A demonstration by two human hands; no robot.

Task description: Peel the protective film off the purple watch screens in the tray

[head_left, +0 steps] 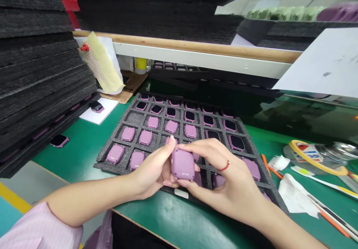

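Observation:
Between my two hands is a purple smartwatch case (182, 164), its plain purple side facing me. My left hand (156, 167) grips its left edge with thumb and fingers. On the other side my right hand (226, 178) pinches the top and bottom corners; a red ring is on one finger. Below the hands lies a black foam tray (131, 119) divided into compartments. Purple watch cases (128, 134) lie plain side up in the nearer compartments, while watch cases with dark screens (190, 116) fill the farther rows. My hands cover part of the tray.
Stacked black foam trays (41, 55) rise at the left. A watch case (59, 140) lies beside them, another on white paper (102, 111). At right are a glass jar (316, 157), white wipes (296, 195), a toothbrush (327, 182) and thin tools. A shelf edge (195, 57) crosses above.

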